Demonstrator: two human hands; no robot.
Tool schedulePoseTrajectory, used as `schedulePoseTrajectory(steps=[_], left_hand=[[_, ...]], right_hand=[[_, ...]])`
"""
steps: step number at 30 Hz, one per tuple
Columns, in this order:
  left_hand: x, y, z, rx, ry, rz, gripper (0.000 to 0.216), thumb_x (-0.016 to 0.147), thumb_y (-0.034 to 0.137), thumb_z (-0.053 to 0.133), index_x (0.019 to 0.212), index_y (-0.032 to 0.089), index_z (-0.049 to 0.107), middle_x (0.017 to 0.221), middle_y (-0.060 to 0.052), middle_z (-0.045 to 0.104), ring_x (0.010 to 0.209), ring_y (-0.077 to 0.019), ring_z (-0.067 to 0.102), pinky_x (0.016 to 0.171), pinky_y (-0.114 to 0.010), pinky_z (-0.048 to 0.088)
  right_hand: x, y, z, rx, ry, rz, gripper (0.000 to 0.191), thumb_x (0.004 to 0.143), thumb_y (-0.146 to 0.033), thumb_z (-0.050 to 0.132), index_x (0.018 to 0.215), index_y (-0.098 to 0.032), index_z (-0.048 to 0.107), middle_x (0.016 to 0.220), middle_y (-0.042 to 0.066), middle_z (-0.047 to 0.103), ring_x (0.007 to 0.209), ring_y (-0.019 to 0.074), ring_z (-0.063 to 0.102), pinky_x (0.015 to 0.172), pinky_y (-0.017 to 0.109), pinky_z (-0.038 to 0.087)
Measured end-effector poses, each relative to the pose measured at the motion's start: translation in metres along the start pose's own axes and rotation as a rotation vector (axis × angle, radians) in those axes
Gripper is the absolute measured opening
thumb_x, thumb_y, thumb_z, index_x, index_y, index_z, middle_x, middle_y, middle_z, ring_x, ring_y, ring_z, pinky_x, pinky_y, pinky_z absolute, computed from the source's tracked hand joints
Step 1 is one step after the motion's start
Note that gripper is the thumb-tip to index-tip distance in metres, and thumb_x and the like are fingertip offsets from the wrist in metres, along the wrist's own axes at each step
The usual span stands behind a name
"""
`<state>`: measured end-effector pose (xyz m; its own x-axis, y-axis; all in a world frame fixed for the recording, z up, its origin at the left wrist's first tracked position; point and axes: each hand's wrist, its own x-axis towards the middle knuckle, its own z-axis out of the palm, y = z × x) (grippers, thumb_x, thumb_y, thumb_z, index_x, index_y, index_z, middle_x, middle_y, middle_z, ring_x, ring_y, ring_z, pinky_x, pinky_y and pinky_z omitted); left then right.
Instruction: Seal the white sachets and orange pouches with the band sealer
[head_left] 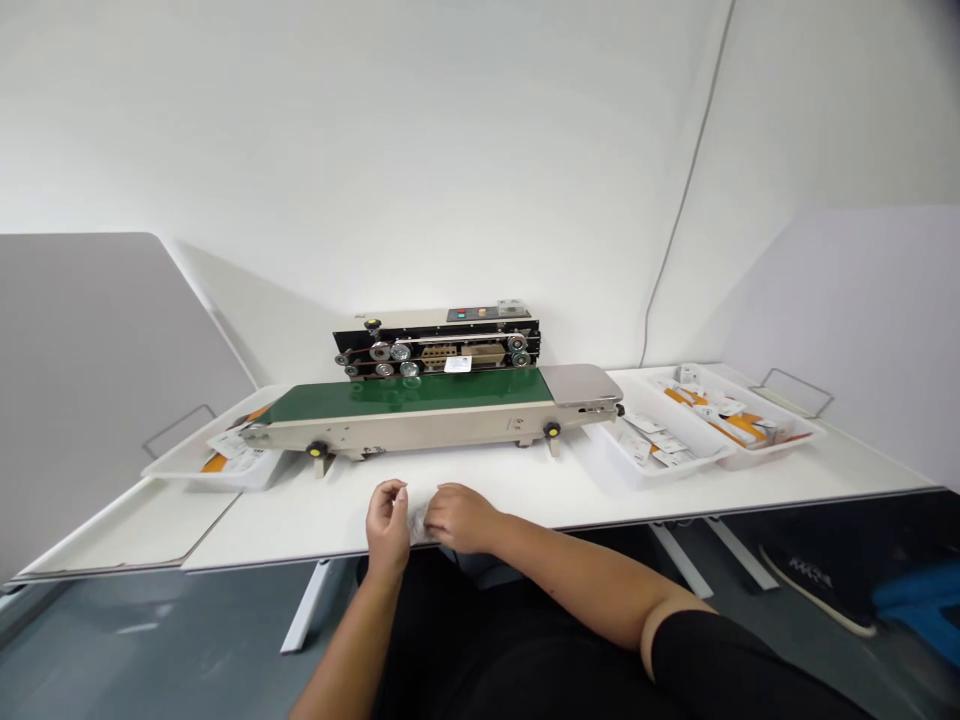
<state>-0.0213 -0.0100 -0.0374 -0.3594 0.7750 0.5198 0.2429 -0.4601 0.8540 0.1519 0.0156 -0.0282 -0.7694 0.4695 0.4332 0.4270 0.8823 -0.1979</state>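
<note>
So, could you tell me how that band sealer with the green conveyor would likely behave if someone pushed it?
Probably heavy: the band sealer looks metal-bodied, so it should resist a push. Its tall head along the back, over small feet, suggests it might tip if shoved high up.

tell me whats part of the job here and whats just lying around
Part of the job:
- right hand on a small white packet
- left hand, curled, beside the packet

Around them:
- band sealer with a green belt
- white tray of packets on the left
- two white trays of packets on the right
- table
</note>
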Motion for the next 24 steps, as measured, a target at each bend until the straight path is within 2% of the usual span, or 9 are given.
schedulePoseTrajectory(steps=[3,5,7,8,10,13,16,20,24], left_hand=[[0.002,0.001,0.001,0.008,-0.057,-0.02,0.02,0.094,0.04,0.056,0.099,0.021,0.063,0.094,-0.004,0.062,0.094,-0.0237,0.059,0.088,-0.033,0.048],[0.004,0.003,0.002,0.013,-0.1,-0.032,0.021,0.094,0.041,0.058,0.098,0.021,0.064,0.093,-0.004,0.063,0.092,-0.0235,0.06,0.086,-0.032,0.049],[0.006,0.005,0.003,0.02,-0.135,-0.039,0.022,0.092,0.043,0.061,0.097,0.021,0.065,0.09,-0.003,0.063,0.088,-0.0229,0.06,0.083,-0.032,0.05],[0.007,0.006,0.003,0.025,-0.147,-0.04,0.023,0.092,0.043,0.062,0.096,0.021,0.065,0.089,-0.003,0.063,0.087,-0.0228,0.06,0.082,-0.032,0.05],[0.008,0.006,0.003,0.032,-0.157,-0.04,0.023,0.091,0.044,0.062,0.096,0.022,0.065,0.089,-0.003,0.063,0.087,-0.0231,0.06,0.081,-0.032,0.05],[0.008,0.006,0.001,0.032,-0.161,-0.034,0.024,0.093,0.045,0.058,0.097,0.022,0.064,0.09,-0.004,0.063,0.09,-0.0238,0.06,0.083,-0.032,0.05],[0.009,0.007,-0.001,0.027,-0.212,-0.029,0.028,0.093,0.047,0.057,0.1,0.022,0.066,0.095,-0.005,0.065,0.095,-0.0246,0.061,0.088,-0.033,0.049],[0.01,0.012,0.001,0.03,-0.354,-0.065,0.03,0.086,0.048,0.069,0.1,0.021,0.072,0.089,-0.004,0.068,0.088,-0.0243,0.064,0.083,-0.033,0.051],[0.011,0.014,0.005,0.01,-0.442,-0.13,0.03,0.086,0.051,0.069,0.094,0.022,0.072,0.084,-0.003,0.073,0.082,-0.024,0.068,0.076,-0.032,0.054]], right_hand=[[-0.001,0.003,-0.005,0.066,0.048,0.054,0.021,0.101,-0.028,0.055,0.099,-0.02,0.074,0.096,0.006,0.077,0.098,0.0209,0.067,0.099,0.034,0.045],[0.0,0.004,-0.008,0.116,0.021,-0.012,0.026,0.095,-0.038,0.065,0.112,-0.019,0.073,0.114,0.008,0.075,0.112,0.0234,0.065,0.103,0.034,0.044],[0.001,0.003,-0.008,0.145,-0.054,-0.139,0.049,0.086,-0.047,0.075,0.125,-0.02,0.068,0.135,0.011,0.067,0.128,0.0278,0.057,0.111,0.038,0.04],[0.001,0.003,-0.007,0.155,-0.092,-0.185,0.056,0.083,-0.048,0.077,0.129,-0.02,0.066,0.141,0.012,0.063,0.134,0.0295,0.053,0.113,0.04,0.038],[0.0,0.002,-0.004,0.186,-0.131,-0.203,0.05,0.085,-0.039,0.076,0.131,-0.021,0.066,0.142,0.011,0.062,0.137,0.0287,0.051,0.116,0.04,0.036],[-0.004,0.003,-0.003,0.294,-0.066,-0.062,0.03,0.095,-0.025,0.061,0.123,-0.025,0.071,0.131,0.005,0.07,0.128,0.0223,0.06,0.111,0.035,0.041],[-0.007,0.004,-0.009,0.486,0.122,0.118,0.026,0.1,-0.027,0.054,0.114,-0.027,0.075,0.119,0.003,0.075,0.113,0.0203,0.068,0.103,0.034,0.047],[-0.006,0.006,-0.015,0.735,0.374,0.37,0.019,0.09,-0.034,0.066,0.102,-0.023,0.075,0.101,0.004,0.076,0.094,0.0215,0.069,0.089,0.033,0.053],[-0.004,0.015,-0.005,0.903,0.467,0.546,0.028,0.079,-0.035,0.074,0.104,-0.022,0.069,0.09,0.001,0.07,0.078,0.0183,0.064,0.072,0.029,0.052]])
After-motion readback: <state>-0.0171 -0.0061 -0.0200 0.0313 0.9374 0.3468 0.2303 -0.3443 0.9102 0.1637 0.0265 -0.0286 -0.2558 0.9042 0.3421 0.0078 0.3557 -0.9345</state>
